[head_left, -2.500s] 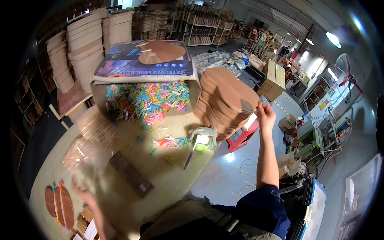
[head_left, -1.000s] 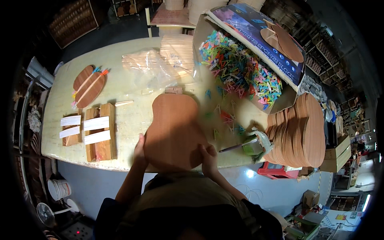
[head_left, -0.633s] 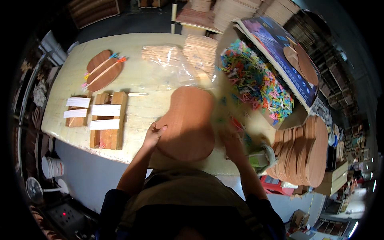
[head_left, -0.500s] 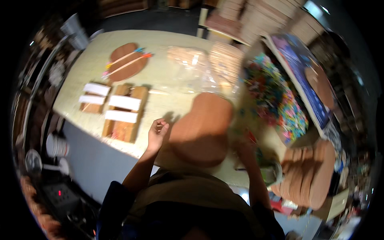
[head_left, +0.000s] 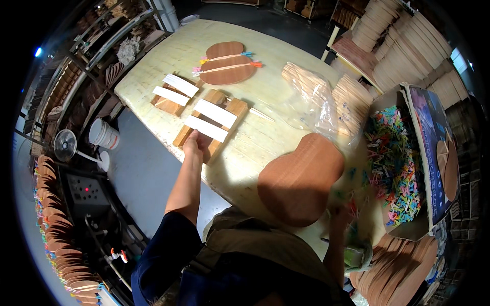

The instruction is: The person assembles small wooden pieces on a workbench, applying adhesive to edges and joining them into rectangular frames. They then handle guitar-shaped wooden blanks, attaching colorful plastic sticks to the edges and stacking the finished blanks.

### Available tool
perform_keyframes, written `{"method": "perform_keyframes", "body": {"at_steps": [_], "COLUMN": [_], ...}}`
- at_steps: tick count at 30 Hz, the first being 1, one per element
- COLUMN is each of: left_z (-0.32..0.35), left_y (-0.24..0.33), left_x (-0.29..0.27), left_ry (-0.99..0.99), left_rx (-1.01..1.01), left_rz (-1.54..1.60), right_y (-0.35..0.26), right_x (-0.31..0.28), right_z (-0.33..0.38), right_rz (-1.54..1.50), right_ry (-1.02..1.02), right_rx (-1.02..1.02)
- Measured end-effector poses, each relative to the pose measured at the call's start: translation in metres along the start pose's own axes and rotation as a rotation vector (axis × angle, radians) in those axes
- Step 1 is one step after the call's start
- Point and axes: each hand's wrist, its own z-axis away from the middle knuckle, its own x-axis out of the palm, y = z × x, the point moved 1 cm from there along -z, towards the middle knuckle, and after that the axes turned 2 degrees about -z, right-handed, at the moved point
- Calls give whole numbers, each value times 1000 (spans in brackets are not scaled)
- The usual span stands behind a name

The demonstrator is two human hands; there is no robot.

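Observation:
My left hand (head_left: 193,147) reaches to the wooden block frame (head_left: 236,108), its fingertips closed at the lower edge of the nearer white strip (head_left: 206,128). That strip still lies across the frame, parallel to another white strip (head_left: 215,112). My right hand (head_left: 339,218) is in shadow to the right of a brown guitar-shaped wooden plate (head_left: 301,178), near loose coloured clips (head_left: 353,206). Its fingers are dark and blurred. At the far side lies another brown plate (head_left: 227,73), with two thin wooden strips across it, clipped at their ends.
A smaller block with white strips (head_left: 173,93) stands at the left. Bagged wooden sticks (head_left: 309,89) lie farther back. An open box of colourful clips (head_left: 393,168) borders the right side, with stacked plates (head_left: 395,268) below it. A fan (head_left: 65,145) stands beyond the table's left edge.
My left hand has moved from beside the plate to the white strip on the block frame. The whole view has turned, shifting the table's things rightward. My right hand stays near the clips.

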Motion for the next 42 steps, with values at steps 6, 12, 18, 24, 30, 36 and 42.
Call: {"method": "perform_keyframes", "body": {"at_steps": [6, 12, 18, 24, 30, 36, 42], "left_z": [-29, 108, 222, 224, 217, 214, 218], "left_y": [-4, -24, -134, -193, -202, -204, -198], "left_x": [-10, 64, 117, 137, 135, 134, 137], "left_ry": [-38, -570, -1368, -1558, -1595, -1582, -1579], "left_rx": [25, 834, 1336, 1364, 1291, 1265, 1204], "left_rz": [61, -410, -991, -917, -957, -917, -894], "right_y": [-49, -62, -61, -60, -67, -69, -67], "right_x": [-31, -34, -34, -2, 19, 6, -35], "right_z": [7, 11, -12, -15, -12, -14, -71], "right_rz": [-174, 144, -806, -1809, -1953, -1395, -135], "right_ry": [-62, -189, 25, 168, 72, -45, -97], "right_rx": [68, -170, 499, 771, 866, 870, 536]}}
